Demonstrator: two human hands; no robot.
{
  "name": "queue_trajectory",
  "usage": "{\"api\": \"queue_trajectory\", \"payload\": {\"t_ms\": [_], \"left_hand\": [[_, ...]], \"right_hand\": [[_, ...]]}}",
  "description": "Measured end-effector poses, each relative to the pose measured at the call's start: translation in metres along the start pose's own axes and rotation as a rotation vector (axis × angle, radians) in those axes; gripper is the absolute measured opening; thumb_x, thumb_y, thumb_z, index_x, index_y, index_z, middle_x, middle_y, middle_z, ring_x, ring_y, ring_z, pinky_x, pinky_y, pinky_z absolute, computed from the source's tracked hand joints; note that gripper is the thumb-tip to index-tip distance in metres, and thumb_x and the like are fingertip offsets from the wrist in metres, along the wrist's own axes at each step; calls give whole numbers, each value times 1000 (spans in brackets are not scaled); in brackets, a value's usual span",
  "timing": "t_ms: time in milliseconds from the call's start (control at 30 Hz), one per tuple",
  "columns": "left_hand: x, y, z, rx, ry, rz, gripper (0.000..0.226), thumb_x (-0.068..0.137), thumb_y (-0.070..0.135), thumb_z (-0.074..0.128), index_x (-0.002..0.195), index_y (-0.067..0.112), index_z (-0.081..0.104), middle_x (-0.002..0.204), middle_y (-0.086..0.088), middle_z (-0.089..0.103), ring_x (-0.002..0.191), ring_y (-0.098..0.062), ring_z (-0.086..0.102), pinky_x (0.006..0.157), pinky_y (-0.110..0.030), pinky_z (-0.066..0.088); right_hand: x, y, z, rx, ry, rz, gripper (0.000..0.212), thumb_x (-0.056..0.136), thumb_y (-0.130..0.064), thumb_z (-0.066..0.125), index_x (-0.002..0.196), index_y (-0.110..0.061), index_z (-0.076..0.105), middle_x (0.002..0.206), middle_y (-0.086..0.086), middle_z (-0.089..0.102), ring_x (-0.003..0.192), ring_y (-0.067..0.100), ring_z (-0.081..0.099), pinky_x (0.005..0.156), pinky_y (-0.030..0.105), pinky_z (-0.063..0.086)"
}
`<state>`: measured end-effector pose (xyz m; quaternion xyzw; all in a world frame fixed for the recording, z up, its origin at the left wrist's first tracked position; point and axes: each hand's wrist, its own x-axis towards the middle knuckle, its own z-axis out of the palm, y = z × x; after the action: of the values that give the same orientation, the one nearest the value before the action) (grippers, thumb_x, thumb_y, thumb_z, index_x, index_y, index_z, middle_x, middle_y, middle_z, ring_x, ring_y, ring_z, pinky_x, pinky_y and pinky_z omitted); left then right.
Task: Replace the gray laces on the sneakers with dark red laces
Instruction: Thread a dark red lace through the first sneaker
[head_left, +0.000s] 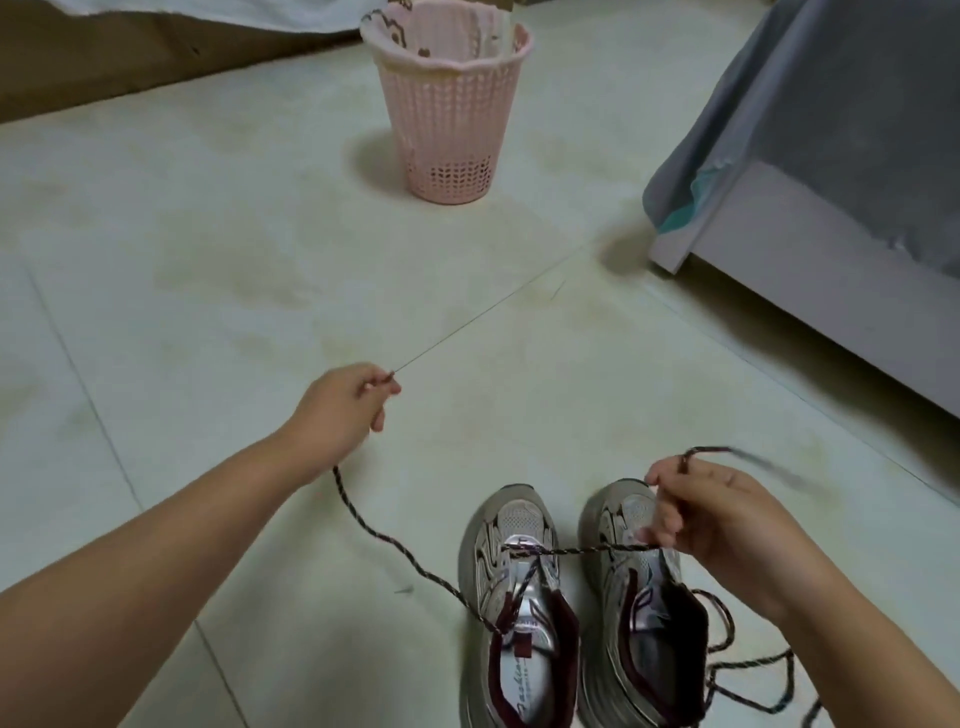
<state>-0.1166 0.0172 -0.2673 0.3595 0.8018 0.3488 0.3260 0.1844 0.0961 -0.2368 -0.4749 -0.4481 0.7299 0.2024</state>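
Note:
Two grey and silver sneakers with dark red lining stand side by side on the floor: the left sneaker (511, 603) and the right sneaker (631, 587). A dark red speckled lace (374, 535) runs through the lower eyelets of the left sneaker. My left hand (345, 410) pinches one end of this lace, pulled out to the left and up. My right hand (722, 519) grips the other end above the right sneaker, and its tip trails off blurred to the right. A second dark red lace (748, 670) lies loose to the right of the right sneaker.
A pink plastic mesh basket (449, 119) stands further off on the pale tiled floor. At the right is a grey bed frame (810, 270) with a grey cover hanging over it. A brown cardboard surface (98, 67) lies at the top left.

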Motion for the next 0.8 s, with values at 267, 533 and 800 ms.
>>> {"api": "queue_trajectory", "payload": {"t_ms": [267, 533, 800], "left_hand": [[-41, -54, 94, 652, -275, 30, 30, 96, 28, 39, 121, 16, 50, 119, -7, 56, 108, -24, 54, 89, -32, 41], [-109, -43, 116, 733, -613, 197, 47, 80, 49, 61, 109, 17, 43, 109, -3, 58, 103, -23, 55, 80, -29, 38], [-61, -28, 88, 537, -334, 116, 28, 95, 36, 43, 94, 16, 61, 90, -1, 62, 89, -19, 57, 76, -29, 40]], "right_hand": [[-1, -6, -10, -80, 150, 70, 44, 96, -42, 35, 71, -8, 45, 47, -1, 18, 42, 13, 16, 40, 24, 32], [4, 17, -18, -170, 156, 74, 40, 100, -24, 35, 72, -4, 54, 48, 1, 30, 44, 15, 26, 44, 27, 35], [5, 31, -11, -378, 124, 87, 24, 94, -9, 46, 77, -5, 62, 47, -2, 33, 38, 8, 20, 37, 17, 17]]}}
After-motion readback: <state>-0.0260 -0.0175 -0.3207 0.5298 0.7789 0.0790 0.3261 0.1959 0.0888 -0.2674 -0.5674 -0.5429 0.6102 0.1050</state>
